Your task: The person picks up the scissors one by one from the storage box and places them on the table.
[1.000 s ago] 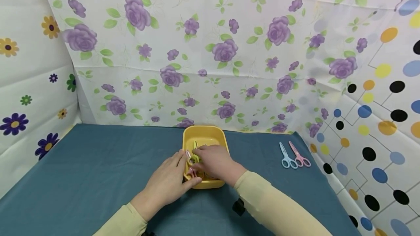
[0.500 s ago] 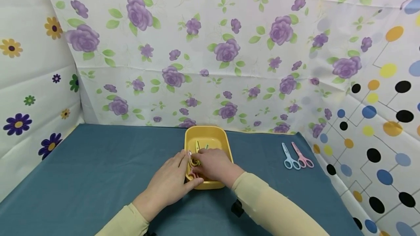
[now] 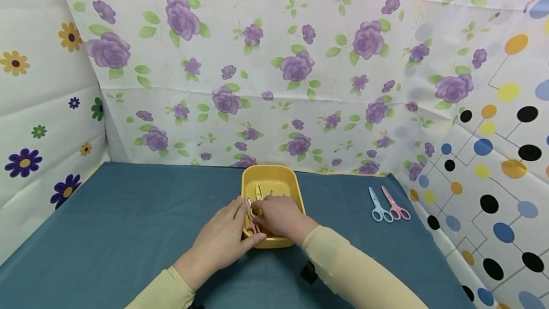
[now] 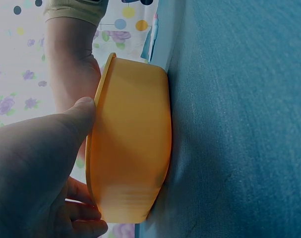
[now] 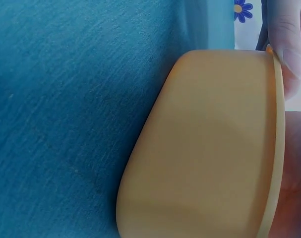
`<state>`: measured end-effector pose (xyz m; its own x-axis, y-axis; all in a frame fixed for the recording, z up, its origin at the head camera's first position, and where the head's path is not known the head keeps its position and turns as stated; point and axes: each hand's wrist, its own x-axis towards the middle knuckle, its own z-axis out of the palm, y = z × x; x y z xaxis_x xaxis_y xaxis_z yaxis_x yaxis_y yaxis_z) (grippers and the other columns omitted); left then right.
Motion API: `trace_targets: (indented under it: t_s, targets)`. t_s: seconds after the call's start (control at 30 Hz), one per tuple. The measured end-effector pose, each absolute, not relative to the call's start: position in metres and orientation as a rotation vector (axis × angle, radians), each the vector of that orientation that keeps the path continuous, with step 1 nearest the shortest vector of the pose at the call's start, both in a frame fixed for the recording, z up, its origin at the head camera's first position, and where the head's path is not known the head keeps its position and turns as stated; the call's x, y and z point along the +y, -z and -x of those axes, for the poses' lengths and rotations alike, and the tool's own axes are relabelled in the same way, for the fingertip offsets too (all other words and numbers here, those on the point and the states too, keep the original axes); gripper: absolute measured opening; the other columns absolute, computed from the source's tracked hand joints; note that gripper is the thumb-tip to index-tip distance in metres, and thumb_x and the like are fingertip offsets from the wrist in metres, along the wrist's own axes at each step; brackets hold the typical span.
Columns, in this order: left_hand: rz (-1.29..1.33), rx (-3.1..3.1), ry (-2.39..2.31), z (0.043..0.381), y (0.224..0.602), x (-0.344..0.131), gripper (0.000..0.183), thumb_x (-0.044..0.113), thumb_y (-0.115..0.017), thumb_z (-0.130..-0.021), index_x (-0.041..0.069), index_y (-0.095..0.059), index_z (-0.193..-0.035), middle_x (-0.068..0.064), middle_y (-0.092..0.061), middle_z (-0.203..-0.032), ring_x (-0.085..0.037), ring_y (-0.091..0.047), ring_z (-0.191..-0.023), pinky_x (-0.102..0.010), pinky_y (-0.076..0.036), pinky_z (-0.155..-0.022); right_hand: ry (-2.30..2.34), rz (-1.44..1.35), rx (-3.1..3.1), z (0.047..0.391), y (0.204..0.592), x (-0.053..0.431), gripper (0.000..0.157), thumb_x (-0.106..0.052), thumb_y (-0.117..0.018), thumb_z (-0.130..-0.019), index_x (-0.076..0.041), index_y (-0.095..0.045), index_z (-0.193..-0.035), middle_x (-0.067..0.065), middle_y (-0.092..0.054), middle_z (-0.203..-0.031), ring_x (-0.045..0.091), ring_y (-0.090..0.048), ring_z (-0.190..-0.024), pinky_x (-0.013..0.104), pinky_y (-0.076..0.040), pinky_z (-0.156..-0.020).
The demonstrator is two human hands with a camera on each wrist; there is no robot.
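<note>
A yellow plastic bin (image 3: 268,171) stands on the blue cloth, with several small scissors inside. My left hand (image 3: 220,237) rests on its near left corner, fingers along the left rim and thumb across the front rim. In the left wrist view that thumb and the fingertips touch the rim. My right hand (image 3: 285,216) reaches into the bin from the right, its fingers among the scissors. Yellow scissors (image 3: 259,191) and pink scissors (image 3: 252,228) show beside its fingers. The hand covers the other scissors, and whether it pinches any of them is hidden.
Light blue scissors (image 3: 379,209) and pink-handled scissors (image 3: 395,205) lie side by side on the cloth at the right. A floral curtain (image 3: 274,85) hangs behind the table's back edge. Patterned sheets stand at both sides.
The view has shifted slightly. My right hand's fingers have moved a little among the scissors in the bin. My left hand stays on the rim.
</note>
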<state>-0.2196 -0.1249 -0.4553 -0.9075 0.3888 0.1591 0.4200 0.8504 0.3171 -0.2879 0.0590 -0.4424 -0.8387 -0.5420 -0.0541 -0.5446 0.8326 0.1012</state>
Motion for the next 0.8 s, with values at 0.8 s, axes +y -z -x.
trace_targets:
  t_s: [0.8]
  targets:
    - [0.634,-2.937,0.520,0.2194,0.4562,-0.1244,0.101,0.068,-0.069,-0.103,-0.005,-0.042,-0.167,-0.026,-0.038,-0.173,-0.042,-0.042,-0.157,-0.058,-0.038,-0.127,-0.037,0.794,2.993,0.2852,0.4391,0.0578,0.030,-0.041,-0.076,-0.107,-0.024,-0.082,-0.132,-0.004,-0.082,-0.108,0.016,-0.074,-0.090,0.040,-0.064,-0.090]
